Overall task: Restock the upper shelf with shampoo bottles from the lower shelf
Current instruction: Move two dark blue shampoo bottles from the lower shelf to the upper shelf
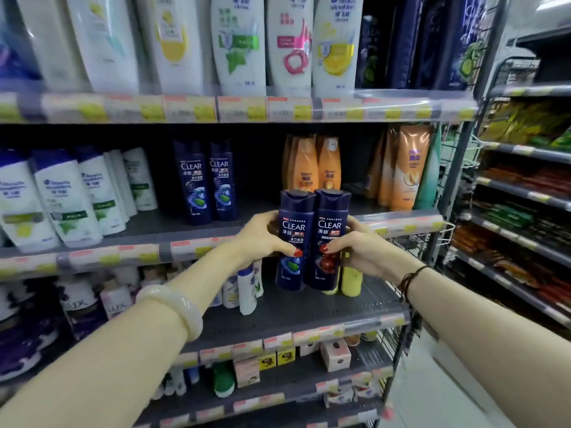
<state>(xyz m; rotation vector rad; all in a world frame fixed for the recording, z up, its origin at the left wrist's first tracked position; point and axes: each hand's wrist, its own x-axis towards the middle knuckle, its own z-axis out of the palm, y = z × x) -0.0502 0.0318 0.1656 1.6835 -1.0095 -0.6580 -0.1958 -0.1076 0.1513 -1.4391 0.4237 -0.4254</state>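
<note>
"CLEAR" on both held dark-blue bottles [312, 239] and two shelved ones [205, 180]; "LUX" on lower packs [116, 305].

Top-row bottles [238, 41] cut off above, price tags [241, 108] blurred, left hand's [262, 239] fingers behind bottle

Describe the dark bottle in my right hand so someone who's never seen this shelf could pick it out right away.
Start at the middle shelf with the two dark blue Clear bottles standing on it. In front of its edge, two more dark Clear bottles are held side by side; yours is the right bottle, gripped by the right hand. Its lower label shows red, while the left bottle shows blue and green.
</note>
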